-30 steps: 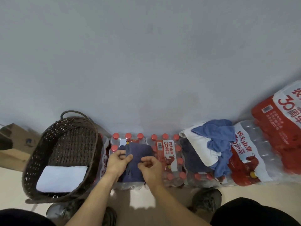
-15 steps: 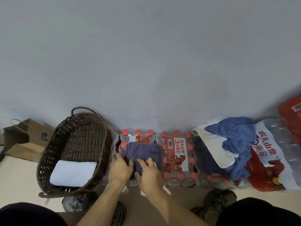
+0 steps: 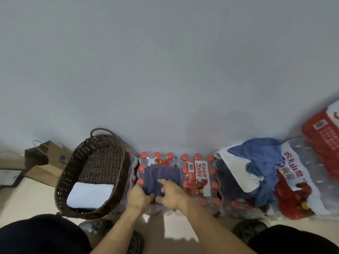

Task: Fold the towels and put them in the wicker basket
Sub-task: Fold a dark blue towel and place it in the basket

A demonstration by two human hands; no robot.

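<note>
A folded purple-grey towel (image 3: 163, 174) lies on a pack of water bottles (image 3: 157, 158) in front of me. My left hand (image 3: 139, 197) grips its near left edge. My right hand (image 3: 171, 193) rests on its near right part, fingers spread over the cloth and thumb under the edge. The dark wicker basket (image 3: 95, 147) stands to the left and holds a folded white towel (image 3: 89, 195). On packs to the right sits a heap of unfolded towels: a blue one (image 3: 260, 158), a white one (image 3: 238, 173) and a dark one (image 3: 229, 182).
More shrink-wrapped bottle packs (image 3: 196, 173) run along the grey wall (image 3: 165, 70), with a red-and-white one (image 3: 293, 180) at the right. A brown paper bag (image 3: 47, 158) lies left of the basket. My dark shoes (image 3: 247, 231) and knees fill the bottom edge.
The towel went from a narrow upright fold to a flat square. Both hands slid to its near edge and closed on it. The view shifted left.
</note>
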